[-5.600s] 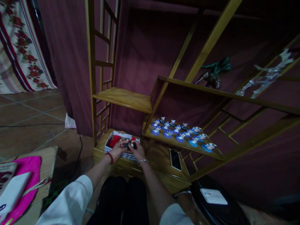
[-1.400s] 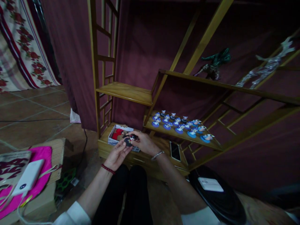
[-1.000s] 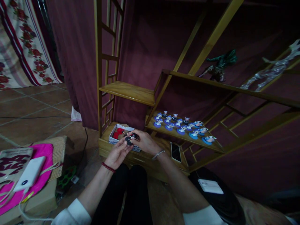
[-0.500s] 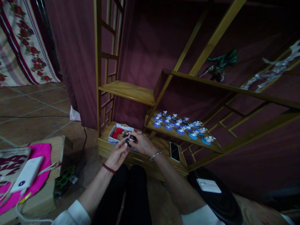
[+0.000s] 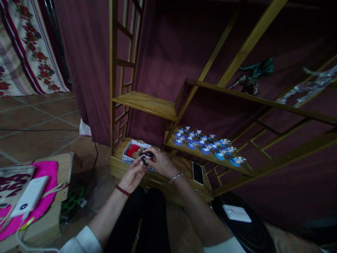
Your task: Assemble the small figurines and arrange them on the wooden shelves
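A small dark figurine (image 5: 148, 156) with a round black base is held between both hands, just above the near edge of an open box. My left hand (image 5: 133, 174) pinches the base from the left, wearing a red bead bracelet. Closed around the figurine's upper part from the right is my right hand (image 5: 162, 163), with a silver bangle on its wrist. The white-sided box (image 5: 127, 159) contains red and dark figurines, partly covered by my hands. Several figurines on blue and purple bases (image 5: 205, 149) stand in rows on the wooden shelf to the right.
A phone (image 5: 198, 173) lies on the lower shelf. Above stand a green sculpture (image 5: 252, 75) and a clear one (image 5: 308, 88). A white packet (image 5: 237, 213) rests on a black stool at right. At left, a power bank (image 5: 31, 196) lies on a pink cloth.
My view has shifted slightly, so the shelf appears a little farther right. Both hands still hold the figurine in nearly the same place, with the right fingers slightly shifted.
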Demonstrator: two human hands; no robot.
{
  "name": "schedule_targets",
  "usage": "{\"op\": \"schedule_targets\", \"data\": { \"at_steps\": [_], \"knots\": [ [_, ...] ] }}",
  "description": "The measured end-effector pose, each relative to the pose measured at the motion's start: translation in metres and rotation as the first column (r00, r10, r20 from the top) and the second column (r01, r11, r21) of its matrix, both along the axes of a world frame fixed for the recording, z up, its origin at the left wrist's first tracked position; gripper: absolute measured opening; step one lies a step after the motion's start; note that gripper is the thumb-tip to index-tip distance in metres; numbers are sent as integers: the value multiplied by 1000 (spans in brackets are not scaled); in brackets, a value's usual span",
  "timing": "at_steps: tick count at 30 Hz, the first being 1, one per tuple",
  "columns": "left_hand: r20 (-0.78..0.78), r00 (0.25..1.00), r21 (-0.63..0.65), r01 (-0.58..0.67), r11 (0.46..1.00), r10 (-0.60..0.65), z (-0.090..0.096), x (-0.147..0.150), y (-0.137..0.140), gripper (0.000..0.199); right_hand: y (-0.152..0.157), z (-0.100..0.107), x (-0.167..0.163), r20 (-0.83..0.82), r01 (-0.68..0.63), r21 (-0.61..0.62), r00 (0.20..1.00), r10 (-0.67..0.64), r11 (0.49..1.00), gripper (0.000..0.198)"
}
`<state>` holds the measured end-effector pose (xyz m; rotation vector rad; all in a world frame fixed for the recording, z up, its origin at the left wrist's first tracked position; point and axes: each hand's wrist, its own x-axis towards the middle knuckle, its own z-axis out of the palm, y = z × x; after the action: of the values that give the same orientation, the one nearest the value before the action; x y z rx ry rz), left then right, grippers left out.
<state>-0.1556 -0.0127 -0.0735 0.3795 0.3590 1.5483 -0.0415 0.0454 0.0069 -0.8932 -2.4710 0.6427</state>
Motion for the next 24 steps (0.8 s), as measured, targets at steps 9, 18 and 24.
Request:
{"op": "schedule_targets", "data": {
  "at_steps": [9, 18, 24],
  "knots": [
    [59, 998, -64, -3, 998, 6, 5, -2, -1, 27, 3, -4, -1, -66, 26, -72, 997, -31, 997, 32],
    [64, 998, -49, -12, 999, 15, 2, 0, 0, 27, 1, -1, -4, -51, 50, -76, 997, -54, 996, 29],
    [66, 998, -43, -16, 999, 19, 6, 2, -1, 25, -1, 4, -4, -53, 33, -50, 998, -36, 998, 27]
  ]
}}
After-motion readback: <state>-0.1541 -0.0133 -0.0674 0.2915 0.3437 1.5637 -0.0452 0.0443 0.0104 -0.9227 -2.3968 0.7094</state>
